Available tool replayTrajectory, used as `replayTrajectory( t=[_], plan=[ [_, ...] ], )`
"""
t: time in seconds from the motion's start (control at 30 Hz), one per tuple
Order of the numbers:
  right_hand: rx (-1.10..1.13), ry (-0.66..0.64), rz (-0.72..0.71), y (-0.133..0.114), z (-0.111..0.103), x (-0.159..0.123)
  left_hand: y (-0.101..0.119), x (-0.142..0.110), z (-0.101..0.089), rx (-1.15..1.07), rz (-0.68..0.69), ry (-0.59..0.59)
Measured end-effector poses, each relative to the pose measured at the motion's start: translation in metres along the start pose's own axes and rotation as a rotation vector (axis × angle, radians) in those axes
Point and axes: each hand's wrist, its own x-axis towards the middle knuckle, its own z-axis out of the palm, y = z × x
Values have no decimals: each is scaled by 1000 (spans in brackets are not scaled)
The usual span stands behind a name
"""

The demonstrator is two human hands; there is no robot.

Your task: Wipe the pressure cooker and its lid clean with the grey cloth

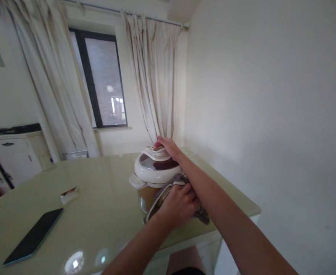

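A white and tan electric pressure cooker [147,177] stands upright on the table with its lid on. My right hand [169,148] is at the top of the lid, its fingers bent over the far side of the lid handle [158,149]. Lower down, my left hand [181,202] has its fingers closed on a bunched, dark patterned cloth [159,198]. The cloth lies against the near right side of the cooker, and part of it hangs out beyond my fingers. My right forearm crosses in front of the cooker's right side and hides it.
The pale green glossy table [99,191] has its right edge near the wall. A dark tablet [34,236] lies on the left, with a small white box [69,195] behind it. Behind the table are curtains [156,76], a window [105,80] and a white cabinet [16,152].
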Motion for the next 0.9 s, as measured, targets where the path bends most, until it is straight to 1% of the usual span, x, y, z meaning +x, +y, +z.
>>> replayTrajectory(
  t=[0.03, 0.07, 0.13, 0.23, 0.33, 0.4, 0.5, 0.6, 0.67, 0.73, 0.8, 0.83, 0.9],
  plan=[
    [13, -1, 4, 0, 0, 0, -9, -9, -8, -24, 26, -13],
    [25, 0, 8, 0, 0, 0, -19, -19, -17, -37, 24, -22],
    [33, 6, 12, 0, 1, 1, -38, -37, -34, -36, -25, -10],
    [29, 16, 2, -1, 1, 1, -67, -62, -51, -48, -154, 78],
    [41, 11, 2, 0, 2, 1, -96, -82, -55, -198, -334, 214],
    [38, 15, 4, 0, 2, 2, -114, -93, -52, -368, -482, 335],
    [25, 26, 7, 1, 2, 3, -139, -106, -39, -562, -753, 504],
    [20, 32, 4, 2, 2, 4, -160, -115, -21, -658, -1006, 616],
    [19, 37, 7, 2, 1, 5, -169, -118, -8, -767, -1133, 674],
    [22, 46, 17, 3, 2, 5, -177, -119, 4, -869, -1207, 677],
    [32, 55, 28, 3, 2, 6, -184, -119, 10, -898, -1225, 642],
    [39, 56, 34, 3, 2, 7, -187, -118, 11, -860, -1221, 605],
    [56, 46, 44, 4, 3, 7, -193, -114, 5, -694, -1193, 516]
  ],
)
